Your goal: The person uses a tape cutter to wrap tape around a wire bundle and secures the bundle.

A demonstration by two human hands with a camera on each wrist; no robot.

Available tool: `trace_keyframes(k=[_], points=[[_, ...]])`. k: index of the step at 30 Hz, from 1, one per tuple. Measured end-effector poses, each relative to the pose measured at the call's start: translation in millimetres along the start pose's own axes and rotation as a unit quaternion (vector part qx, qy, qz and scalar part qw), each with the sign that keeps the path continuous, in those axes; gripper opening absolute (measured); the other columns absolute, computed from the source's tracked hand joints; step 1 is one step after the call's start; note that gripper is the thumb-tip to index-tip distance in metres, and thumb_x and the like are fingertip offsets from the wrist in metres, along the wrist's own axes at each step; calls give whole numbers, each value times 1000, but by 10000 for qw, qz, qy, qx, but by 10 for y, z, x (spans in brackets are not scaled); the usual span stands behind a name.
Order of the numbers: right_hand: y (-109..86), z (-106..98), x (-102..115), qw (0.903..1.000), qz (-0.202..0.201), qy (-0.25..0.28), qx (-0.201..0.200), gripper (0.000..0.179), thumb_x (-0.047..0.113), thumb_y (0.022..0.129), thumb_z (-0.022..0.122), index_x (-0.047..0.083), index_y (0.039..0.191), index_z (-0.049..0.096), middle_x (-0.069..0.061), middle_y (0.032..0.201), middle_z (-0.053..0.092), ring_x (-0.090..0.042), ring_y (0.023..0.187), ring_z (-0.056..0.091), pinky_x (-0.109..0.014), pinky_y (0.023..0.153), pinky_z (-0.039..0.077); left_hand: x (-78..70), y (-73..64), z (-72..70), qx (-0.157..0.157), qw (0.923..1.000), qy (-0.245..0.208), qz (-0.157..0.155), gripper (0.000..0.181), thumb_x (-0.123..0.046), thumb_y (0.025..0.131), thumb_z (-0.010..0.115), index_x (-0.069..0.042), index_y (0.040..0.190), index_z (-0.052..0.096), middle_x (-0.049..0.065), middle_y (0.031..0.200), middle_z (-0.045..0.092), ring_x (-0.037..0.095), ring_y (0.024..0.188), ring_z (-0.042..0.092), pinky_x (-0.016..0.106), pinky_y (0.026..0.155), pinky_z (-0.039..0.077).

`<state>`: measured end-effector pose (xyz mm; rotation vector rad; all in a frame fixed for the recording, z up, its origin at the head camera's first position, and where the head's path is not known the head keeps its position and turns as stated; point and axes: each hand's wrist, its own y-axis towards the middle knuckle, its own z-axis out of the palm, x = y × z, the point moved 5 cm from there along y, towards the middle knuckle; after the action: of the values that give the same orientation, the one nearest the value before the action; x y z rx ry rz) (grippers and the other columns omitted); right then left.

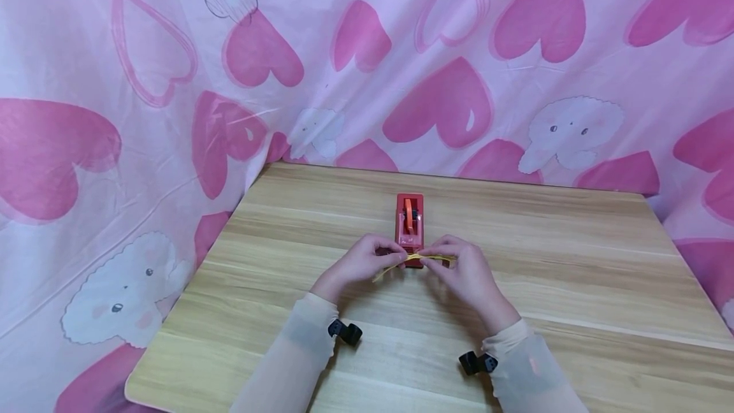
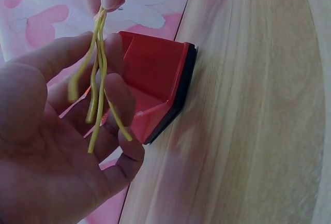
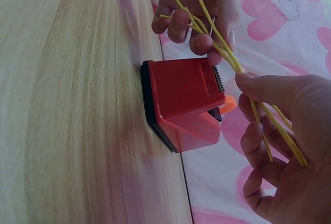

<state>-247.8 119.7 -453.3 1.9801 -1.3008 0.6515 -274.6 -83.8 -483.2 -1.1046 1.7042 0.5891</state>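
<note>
Between the two hands runs a bundle of thin yellow cords [image 1: 414,257], their loose ends splayed at both sides. My right hand [image 1: 461,266] pinches the bundle near its middle between thumb and forefinger; several ends lie across its palm in the right wrist view. My left hand [image 1: 367,259] is at the other end, thumb and curved fingers loosely around the hanging cords [image 2: 102,74]; in the left wrist view a gap shows beside them. Just beyond the hands stands a red tape dispenser [image 1: 410,231] with an orange wheel [image 1: 409,215] and a toothed edge [image 3: 219,80].
The wooden table [image 1: 550,260] runs out to both sides of the hands. A pink curtain [image 1: 367,101] with hearts hangs behind its far edge and along the left. Each wrist wears a small black camera [image 1: 346,332].
</note>
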Motion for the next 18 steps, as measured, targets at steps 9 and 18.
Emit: trace_keyframes(k=[9,18], points=[[24,-8,-48,9994,327,138,60,15,19,88,84,24,102,82,7,100,76,-12,96,68,-31,81,54,-22,4,-19,-180,9998,54,67,12,-25,99,71,-21,106,80,-3,97,73,13,82,60,27,70,51],[31,-3,-76,9973,612,307,251,14,23,91,81,23,104,80,4,104,77,-15,89,63,-28,76,53,-30,-3,-27,-260,9994,208,55,13,-26,97,74,-22,106,82,-5,104,76,12,88,61,28,76,52]])
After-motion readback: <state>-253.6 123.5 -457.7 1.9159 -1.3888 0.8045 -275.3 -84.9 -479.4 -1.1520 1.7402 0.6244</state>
